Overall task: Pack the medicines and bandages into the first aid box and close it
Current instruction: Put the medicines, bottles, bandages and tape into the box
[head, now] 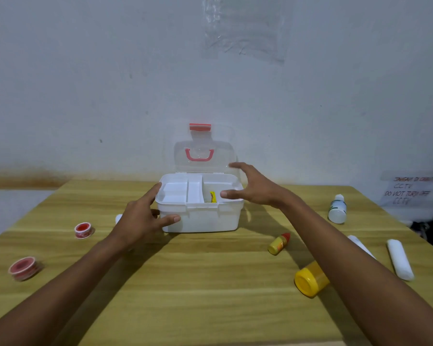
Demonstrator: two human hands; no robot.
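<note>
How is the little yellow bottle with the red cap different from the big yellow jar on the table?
The little bottle has a red cap; the yellow jar has a yellow lid. The bottle is slim and lies fully in view; the jar is wider and partly hidden by the right forearm. The bottle lies nearer the first aid box. Both lie on their sides, still unpacked.

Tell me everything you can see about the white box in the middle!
The first aid box looks like white plastic and sits on the wooden table. Its clear lid, with a red handle and red latch, stands open. A white tray covers its left part; something yellow lies inside. The left hand touches its left side; the right hand hovers above.
</note>
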